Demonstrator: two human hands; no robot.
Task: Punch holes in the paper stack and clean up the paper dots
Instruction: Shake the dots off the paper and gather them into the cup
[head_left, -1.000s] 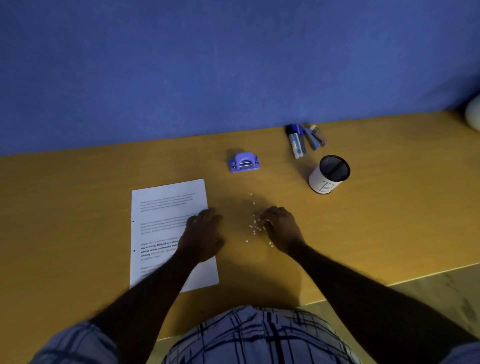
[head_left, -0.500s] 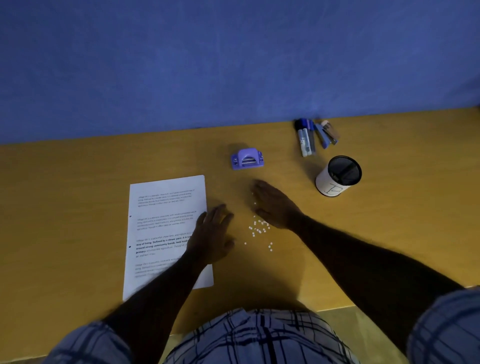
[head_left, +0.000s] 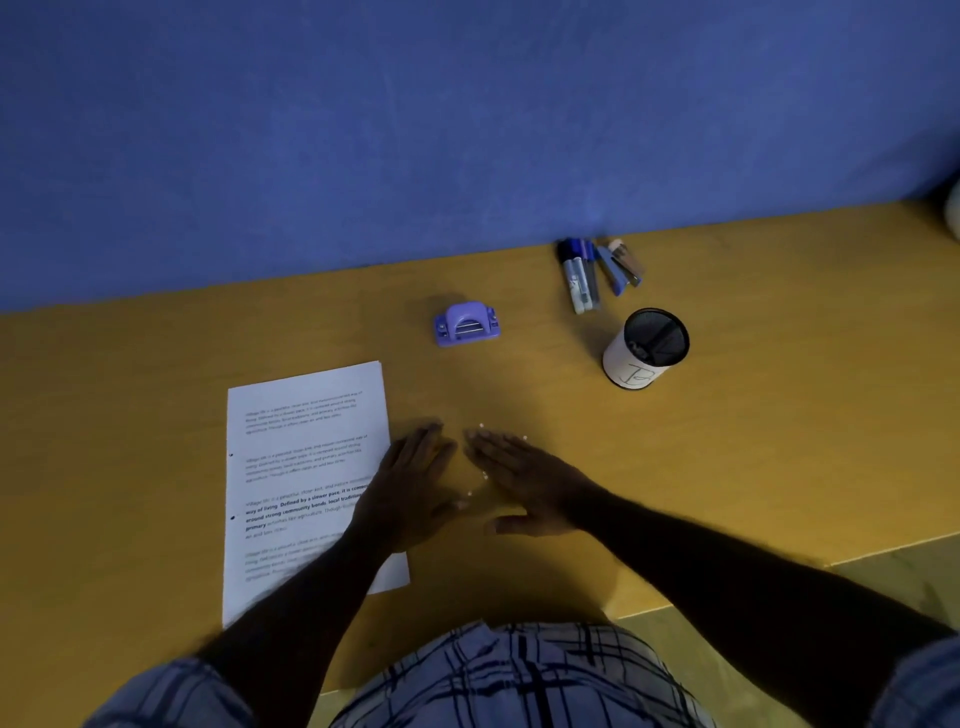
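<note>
Yellow-orange wooden desk (head_left: 156, 415) against a blue wall (head_left: 467, 130). Both hands flat on the desktop, palms down, fingers extended and spread a little, holding nothing. Left hand (head_left: 410, 488) sits at the right edge of the paper stack (head_left: 301, 467), wrist and forearm lying over the stack's lower right corner. Right hand (head_left: 524, 483) just beside it, fingertips angled toward the left hand's fingertips, small gap between the two.

White paper dots (head_left: 483, 475) scattered on the desk in and around that gap: a few past the right hand's fingertips, a few between the hands near the thumbs. Some likely hidden under the hands, can't tell how many.

Paper stack lies flat, printed text up, two punched holes visible along its left edge.

Purple hole punch (head_left: 466, 324) sits upright on the desk beyond the hands, well apart from them and from the paper. Farther right by the wall: a small pile of markers and pens (head_left: 597, 273). Near it, a white cup with black mesh inside (head_left: 647, 354), upright, apart from the pens.

Plaid shirt (head_left: 509, 675) at bottom of frame.
</note>
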